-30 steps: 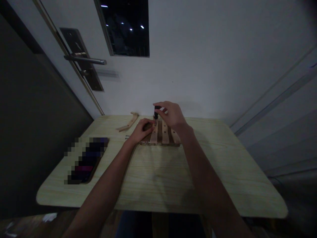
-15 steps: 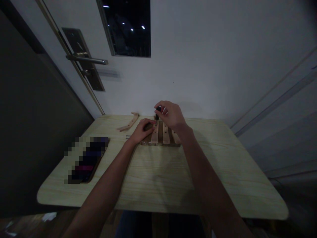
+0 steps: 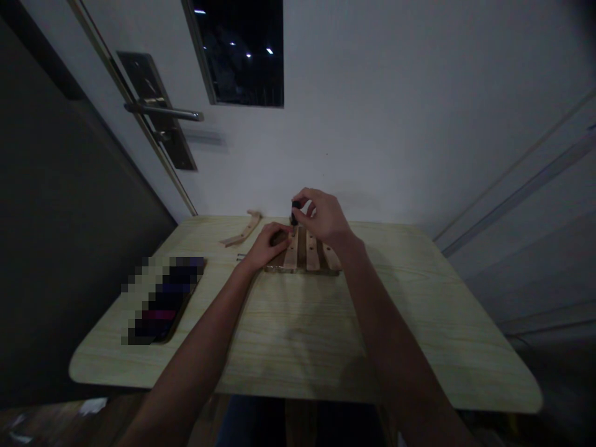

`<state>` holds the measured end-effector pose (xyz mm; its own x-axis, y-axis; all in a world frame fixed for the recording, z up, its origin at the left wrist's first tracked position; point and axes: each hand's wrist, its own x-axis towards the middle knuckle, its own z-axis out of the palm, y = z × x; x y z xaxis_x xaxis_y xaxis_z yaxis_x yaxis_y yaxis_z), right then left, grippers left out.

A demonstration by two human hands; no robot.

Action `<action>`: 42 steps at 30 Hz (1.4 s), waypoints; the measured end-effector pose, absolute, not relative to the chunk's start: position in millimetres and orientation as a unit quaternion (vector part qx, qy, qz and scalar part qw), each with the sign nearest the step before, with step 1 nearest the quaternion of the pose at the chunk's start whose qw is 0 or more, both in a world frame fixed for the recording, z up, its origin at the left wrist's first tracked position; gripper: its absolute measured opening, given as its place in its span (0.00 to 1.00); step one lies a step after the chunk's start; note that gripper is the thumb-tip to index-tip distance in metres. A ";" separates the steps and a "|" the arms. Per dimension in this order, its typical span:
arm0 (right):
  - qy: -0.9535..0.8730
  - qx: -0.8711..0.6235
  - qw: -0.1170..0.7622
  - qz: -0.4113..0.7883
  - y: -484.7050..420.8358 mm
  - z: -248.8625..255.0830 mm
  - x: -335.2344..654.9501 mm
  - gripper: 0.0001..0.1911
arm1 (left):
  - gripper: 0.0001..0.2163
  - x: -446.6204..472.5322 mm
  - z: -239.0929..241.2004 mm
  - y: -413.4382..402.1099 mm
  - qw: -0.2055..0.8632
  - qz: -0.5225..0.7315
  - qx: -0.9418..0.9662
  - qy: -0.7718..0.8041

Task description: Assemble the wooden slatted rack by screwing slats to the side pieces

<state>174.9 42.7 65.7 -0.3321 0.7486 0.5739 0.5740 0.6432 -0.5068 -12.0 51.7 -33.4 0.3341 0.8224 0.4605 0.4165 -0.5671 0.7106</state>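
As the head view is showing, the left hand (image 3: pixel 265 246) is resting on the brown board (image 3: pixel 302 253), apparently steadying it on the table (image 3: pixel 419 298), thumb and forefinger parting beside the leftmost wooden strip (image 3: pixel 291 257); the right hand (image 3: pixel 327 217) is pinching the black-handled driver (image 3: pixel 295 217) nearly upright, seemingly for alignment

Left hand (image 3: pixel 266 245) and right hand (image 3: pixel 326 217) are bare; both forearms (image 3: pixel 209 338) are uncovered. Legwear (image 3: pixel 249 423) is dark blue, partly shadowed.
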 end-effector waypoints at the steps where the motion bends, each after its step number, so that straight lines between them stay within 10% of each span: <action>1: -0.804 -0.417 0.411 0.103 42.3 65.5 174.7 0.04 | 0.12 -12.0 -33.0 51.8 0.242 0.419 0.781 0.396; 18: -0.801 -0.417 0.415 0.113 49.6 55.0 177.1 0.18 | 0.12 -11.6 -33.5 50.4 0.243 0.419 0.777 0.402; 42: -0.787 -0.423 0.437 0.100 43.7 63.0 174.3 0.09 | 0.12 -11.1 -33.5 49.7 0.258 0.421 0.769 0.406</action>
